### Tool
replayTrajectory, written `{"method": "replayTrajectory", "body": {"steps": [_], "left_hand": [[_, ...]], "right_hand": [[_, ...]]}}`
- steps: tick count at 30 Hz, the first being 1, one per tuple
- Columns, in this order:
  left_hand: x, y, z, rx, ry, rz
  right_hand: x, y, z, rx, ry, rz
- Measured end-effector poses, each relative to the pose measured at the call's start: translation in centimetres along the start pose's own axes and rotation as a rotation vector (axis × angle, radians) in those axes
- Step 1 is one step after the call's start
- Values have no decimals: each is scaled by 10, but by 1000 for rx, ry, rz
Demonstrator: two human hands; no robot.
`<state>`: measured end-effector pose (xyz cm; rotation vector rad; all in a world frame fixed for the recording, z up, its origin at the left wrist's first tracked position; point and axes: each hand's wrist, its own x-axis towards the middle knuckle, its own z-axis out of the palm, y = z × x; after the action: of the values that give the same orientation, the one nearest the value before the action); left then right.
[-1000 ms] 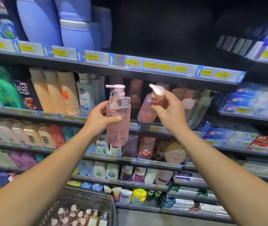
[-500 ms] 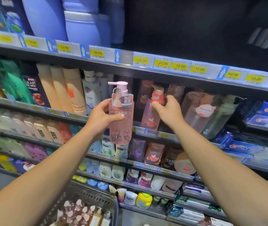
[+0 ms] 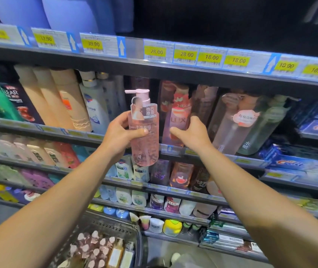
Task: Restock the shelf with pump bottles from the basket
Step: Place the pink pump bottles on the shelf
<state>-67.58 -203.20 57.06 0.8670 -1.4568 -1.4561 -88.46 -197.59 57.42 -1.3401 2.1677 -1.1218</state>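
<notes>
Basket [image 3: 88, 227] at bottom edge, low and left of centre; dark mesh rim, packed tight with pump bottles [image 3: 94, 246], pale pump heads upward, a couple of yellowish ones at its right side.

Left hand [image 3: 121, 135] raised in front of the shelving, fingers and thumb wrapped round a clear pink pump bottle [image 3: 144, 132]. Bottle upright, pump spout pointing left, paper tag hanging at the neck. Its base hangs over the shelf lip [image 3: 173, 148], not resting on it.

Right hand [image 3: 191, 135] just right of that bottle, reaching into the same shelf bay. It grips the lower part of a pink LUX bottle [image 3: 175, 117] standing on the shelf; fingers are hidden behind it, so the hold looks like a grip, not certain.

Dark gap above the held bottle, between white bottles [image 3: 94, 105] on the left and the LUX row. Price rail [image 3: 185, 55] with yellow tags close overhead. Clear tall bottles [image 3: 231, 122] crowd the right.
</notes>
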Motion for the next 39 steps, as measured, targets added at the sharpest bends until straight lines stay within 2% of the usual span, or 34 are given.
{"method": "replayTrajectory", "body": {"steps": [4,11,21,24,32,39], "left_hand": [[2,-5,-3,-16,-10,-12],[10,-9,-11,-23,-16,-28],[13,-2,-13,17,-48,-13],[7,4,-9,79,-92,37],[-4,35,33,229,-271,259],[0,41,87,375,-313,455]], "right_hand": [[-3,16,15,-173,0,34],[9,11,30,-237,50,56],[17,13,38,-202,58,92],[5,16,32,-260,85,48],[-54,60,8,-319,228,-248],[-85,101,-24,-350,404,-138]]}}
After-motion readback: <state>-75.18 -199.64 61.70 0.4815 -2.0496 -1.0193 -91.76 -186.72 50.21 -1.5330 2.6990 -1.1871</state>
